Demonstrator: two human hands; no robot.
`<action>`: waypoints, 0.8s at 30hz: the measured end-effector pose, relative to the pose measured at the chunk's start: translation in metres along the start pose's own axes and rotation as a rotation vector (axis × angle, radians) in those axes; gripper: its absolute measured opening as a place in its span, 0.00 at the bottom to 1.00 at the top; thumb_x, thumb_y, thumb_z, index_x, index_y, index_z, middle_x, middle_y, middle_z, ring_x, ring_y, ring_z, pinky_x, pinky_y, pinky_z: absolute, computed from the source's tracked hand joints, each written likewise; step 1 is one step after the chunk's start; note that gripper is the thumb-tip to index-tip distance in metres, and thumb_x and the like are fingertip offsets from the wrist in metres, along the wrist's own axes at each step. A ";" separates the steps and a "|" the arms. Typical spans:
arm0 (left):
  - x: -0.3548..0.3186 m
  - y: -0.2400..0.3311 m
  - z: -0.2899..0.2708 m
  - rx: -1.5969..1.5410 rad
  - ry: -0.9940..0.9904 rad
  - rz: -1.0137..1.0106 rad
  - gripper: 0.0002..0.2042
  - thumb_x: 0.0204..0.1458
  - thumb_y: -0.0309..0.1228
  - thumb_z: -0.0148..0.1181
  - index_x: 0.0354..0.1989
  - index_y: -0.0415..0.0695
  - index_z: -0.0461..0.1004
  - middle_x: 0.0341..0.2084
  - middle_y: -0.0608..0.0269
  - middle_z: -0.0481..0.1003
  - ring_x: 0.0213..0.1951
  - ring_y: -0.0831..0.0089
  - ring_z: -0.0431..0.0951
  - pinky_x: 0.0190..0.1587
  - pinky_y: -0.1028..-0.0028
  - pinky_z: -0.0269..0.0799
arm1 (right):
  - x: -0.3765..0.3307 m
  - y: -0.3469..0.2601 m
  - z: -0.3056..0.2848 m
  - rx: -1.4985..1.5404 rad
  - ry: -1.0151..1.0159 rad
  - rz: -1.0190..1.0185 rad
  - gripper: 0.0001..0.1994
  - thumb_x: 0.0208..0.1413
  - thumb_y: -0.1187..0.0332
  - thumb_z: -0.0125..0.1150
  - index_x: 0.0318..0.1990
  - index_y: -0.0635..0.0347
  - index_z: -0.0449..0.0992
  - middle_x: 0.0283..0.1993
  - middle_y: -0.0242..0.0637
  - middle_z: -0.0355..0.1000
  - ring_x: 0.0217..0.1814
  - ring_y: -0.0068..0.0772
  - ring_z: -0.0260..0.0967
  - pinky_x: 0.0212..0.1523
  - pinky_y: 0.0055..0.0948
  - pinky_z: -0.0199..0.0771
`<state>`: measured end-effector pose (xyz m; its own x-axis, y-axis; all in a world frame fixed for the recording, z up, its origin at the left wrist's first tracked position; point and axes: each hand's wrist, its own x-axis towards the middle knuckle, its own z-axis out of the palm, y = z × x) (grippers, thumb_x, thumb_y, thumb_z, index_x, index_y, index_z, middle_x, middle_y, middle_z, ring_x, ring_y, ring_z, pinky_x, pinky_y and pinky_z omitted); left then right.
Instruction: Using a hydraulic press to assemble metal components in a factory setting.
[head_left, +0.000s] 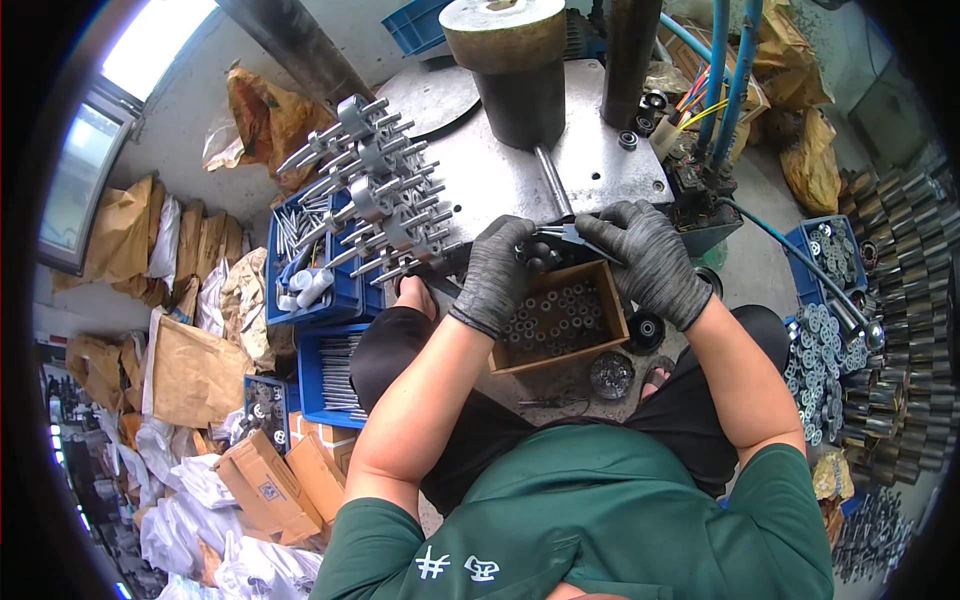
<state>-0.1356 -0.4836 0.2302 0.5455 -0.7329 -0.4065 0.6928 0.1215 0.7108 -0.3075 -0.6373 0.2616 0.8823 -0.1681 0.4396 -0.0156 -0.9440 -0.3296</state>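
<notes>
Both my hands wear dark grey gloves and meet at the front edge of a metal press plate (492,195). My left hand (495,275) is closed, its fingertips at one end of a slim shiny metal part (562,231). Pinched around the other end of that part is my right hand (652,262). The part's exact kind is hard to tell, as the fingers cover much of it. Just beyond, a steel rod (550,180) lies on the plate, pointing toward the thick press ram (512,95). Below my hands stands a wooden box (555,358) with many small metal rings.
At the plate's left, shafts with grey rotors (375,190) stand stacked. Blue bins (320,375) of shafts stand below them. Bearings (628,140), cables and blue hoses (718,85) are at the right. Metal discs (820,370) and stacked cylinders (900,350) line the far right; cartons (265,485) sit left.
</notes>
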 end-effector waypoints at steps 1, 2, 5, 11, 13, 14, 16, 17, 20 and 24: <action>-0.002 0.001 0.002 -0.001 0.001 0.000 0.04 0.56 0.27 0.56 0.35 0.41 0.71 0.28 0.57 0.74 0.28 0.70 0.75 0.30 0.74 0.72 | 0.000 0.000 0.000 -0.002 0.011 -0.014 0.30 0.39 0.80 0.63 0.56 0.49 0.79 0.42 0.44 0.74 0.44 0.51 0.72 0.46 0.45 0.75; -0.004 0.003 0.004 0.019 0.015 0.014 0.03 0.56 0.27 0.56 0.35 0.41 0.71 0.29 0.57 0.74 0.27 0.70 0.75 0.29 0.73 0.72 | 0.001 0.000 0.001 -0.004 0.022 -0.030 0.30 0.40 0.80 0.62 0.56 0.48 0.79 0.42 0.44 0.74 0.44 0.50 0.72 0.46 0.45 0.75; -0.003 0.004 0.002 0.050 0.027 0.035 0.03 0.57 0.26 0.56 0.36 0.40 0.71 0.29 0.56 0.74 0.26 0.69 0.76 0.28 0.73 0.72 | 0.003 -0.003 0.000 -0.012 -0.012 -0.010 0.30 0.40 0.80 0.62 0.56 0.48 0.79 0.42 0.44 0.74 0.43 0.50 0.72 0.45 0.44 0.76; -0.006 0.005 0.000 0.090 0.022 0.046 0.03 0.57 0.27 0.57 0.37 0.42 0.72 0.30 0.60 0.74 0.28 0.72 0.75 0.28 0.73 0.73 | 0.006 -0.002 0.005 0.010 -0.024 -0.030 0.30 0.41 0.80 0.62 0.57 0.48 0.79 0.41 0.44 0.74 0.43 0.50 0.72 0.46 0.44 0.76; -0.009 0.008 0.005 0.047 0.043 0.059 0.03 0.59 0.25 0.55 0.37 0.39 0.70 0.28 0.57 0.73 0.26 0.69 0.76 0.26 0.71 0.75 | 0.008 -0.003 0.005 -0.018 -0.010 -0.045 0.29 0.42 0.80 0.62 0.56 0.48 0.79 0.41 0.44 0.74 0.43 0.51 0.72 0.46 0.44 0.75; -0.010 0.009 0.006 0.040 0.066 0.060 0.03 0.59 0.25 0.54 0.37 0.39 0.70 0.28 0.57 0.73 0.26 0.70 0.75 0.26 0.70 0.76 | 0.008 -0.005 0.006 -0.046 0.005 -0.056 0.28 0.42 0.79 0.62 0.56 0.48 0.79 0.41 0.44 0.74 0.42 0.51 0.72 0.46 0.44 0.75; -0.010 0.010 0.005 0.032 0.088 0.062 0.03 0.60 0.25 0.54 0.37 0.39 0.69 0.28 0.57 0.73 0.26 0.70 0.75 0.26 0.69 0.77 | 0.010 -0.009 0.007 -0.088 0.021 -0.062 0.27 0.44 0.78 0.61 0.56 0.47 0.79 0.41 0.44 0.74 0.42 0.50 0.72 0.45 0.44 0.75; -0.009 0.010 0.005 0.025 0.105 0.056 0.03 0.60 0.25 0.53 0.37 0.39 0.69 0.27 0.57 0.73 0.26 0.70 0.75 0.26 0.69 0.78 | 0.011 -0.011 0.007 -0.131 0.037 -0.065 0.26 0.45 0.77 0.60 0.55 0.47 0.79 0.41 0.44 0.74 0.42 0.50 0.72 0.45 0.44 0.75; -0.009 0.012 0.005 0.016 0.123 0.044 0.03 0.60 0.25 0.53 0.37 0.39 0.69 0.27 0.57 0.73 0.25 0.70 0.75 0.26 0.69 0.79 | 0.013 -0.015 0.009 -0.224 0.080 -0.103 0.23 0.48 0.75 0.59 0.54 0.46 0.80 0.40 0.43 0.74 0.42 0.49 0.72 0.44 0.44 0.75; -0.007 0.012 0.004 0.023 0.119 0.036 0.03 0.59 0.25 0.53 0.37 0.39 0.70 0.26 0.57 0.73 0.24 0.70 0.74 0.26 0.68 0.79 | 0.013 -0.019 0.008 -0.263 0.087 -0.104 0.22 0.48 0.73 0.59 0.53 0.46 0.81 0.41 0.42 0.75 0.43 0.48 0.72 0.45 0.43 0.74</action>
<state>-0.1326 -0.4792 0.2439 0.6227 -0.6435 -0.4452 0.6619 0.1297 0.7383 -0.2919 -0.6192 0.2666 0.8419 -0.0792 0.5337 -0.0585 -0.9967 -0.0557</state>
